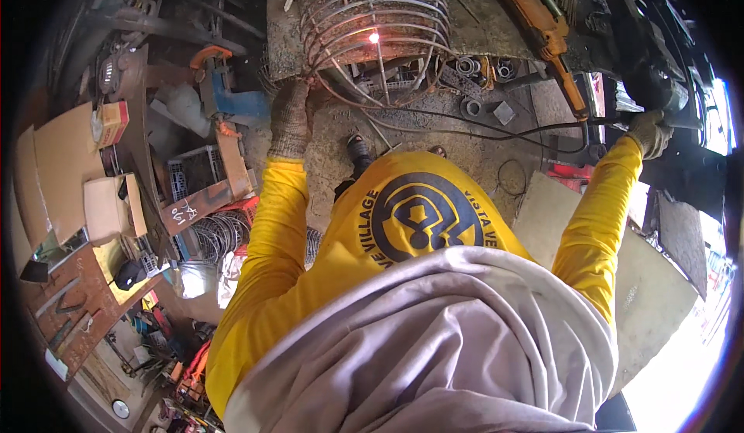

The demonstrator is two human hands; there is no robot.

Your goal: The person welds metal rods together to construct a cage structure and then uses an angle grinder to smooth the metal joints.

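Observation:
A round cage of bent metal rods [372, 16] sits on the worn workbench [496, 34] ahead of me, its hoops stacked one above another. One spot on it glows bright orange-white. My left hand [289, 127], in a knitted glove, is closed at the cage's lower left rim; its fingertips are partly hidden. Off to the right, my gloved right hand [649, 134] is closed beside a dark bulky object [659, 84]. What it grips cannot be made out. A black cable [504, 134] runs from near that hand toward the cage.
An orange angle grinder [542, 34] lies along the bench's right side. Metal rings [470, 107] and scrap pieces sit beneath the bench edge. Left of me are a blue clamp-like tool [236, 101], cardboard boxes [58, 169] and coiled wire [221, 235]. A pale board [643, 286] leans at right.

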